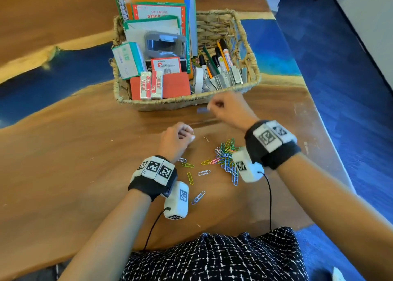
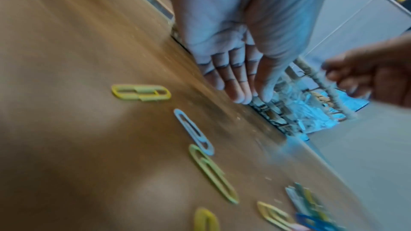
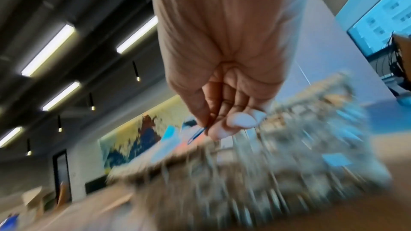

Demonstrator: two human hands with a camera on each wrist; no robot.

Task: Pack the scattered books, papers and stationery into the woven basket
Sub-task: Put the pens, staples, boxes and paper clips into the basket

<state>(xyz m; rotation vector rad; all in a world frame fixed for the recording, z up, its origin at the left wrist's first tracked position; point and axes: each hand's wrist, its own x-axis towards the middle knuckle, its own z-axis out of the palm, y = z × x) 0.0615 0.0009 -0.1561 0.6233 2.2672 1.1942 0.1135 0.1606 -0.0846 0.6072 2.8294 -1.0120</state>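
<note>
Before the woven basket (image 1: 251,72), the right hand (image 1: 228,108) pinches a blue paper clip (image 3: 196,134), plain only from its wrist; the left hand (image 1: 176,140) curls loosely, empty, beside scattered clips (image 1: 225,161).

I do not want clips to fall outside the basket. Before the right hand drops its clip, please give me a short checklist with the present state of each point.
1. Right hand pinches a thin blue wire paper clip: ok.
2. Right hand above the woven straw basket opening: not ok, it is at the front rim, table side.
3. Free space among the metal binder clips in the basket: cannot tell.
4. Left hand holds clips: cannot tell; its fingers are curled.
5. Loose coloured paper clips remaining on the brown wooden table: not ok, many left.
</note>
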